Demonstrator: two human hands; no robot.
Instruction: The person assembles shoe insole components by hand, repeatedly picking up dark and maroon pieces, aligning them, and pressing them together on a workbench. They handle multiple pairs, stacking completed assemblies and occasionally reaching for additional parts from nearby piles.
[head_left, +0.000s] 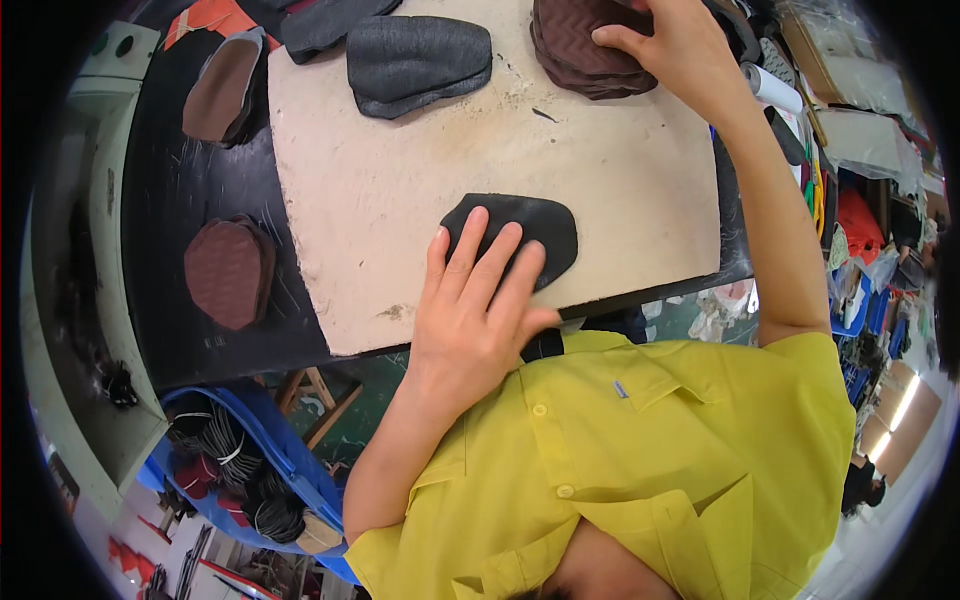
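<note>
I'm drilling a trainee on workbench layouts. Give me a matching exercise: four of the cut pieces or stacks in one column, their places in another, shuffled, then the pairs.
Things:
1. black flat sole-shaped piece
2. dark brown stack of ribbed pieces
3. grey stack of textured pieces
4. reddish-brown ribbed piece

Places:
A. on the black surface, left of the pale board
B. near edge of the board, under the left hand
C. far right of the board, under the right hand
D. far middle of the board, untouched

Pairs: 1-B, 2-C, 3-D, 4-A
</note>
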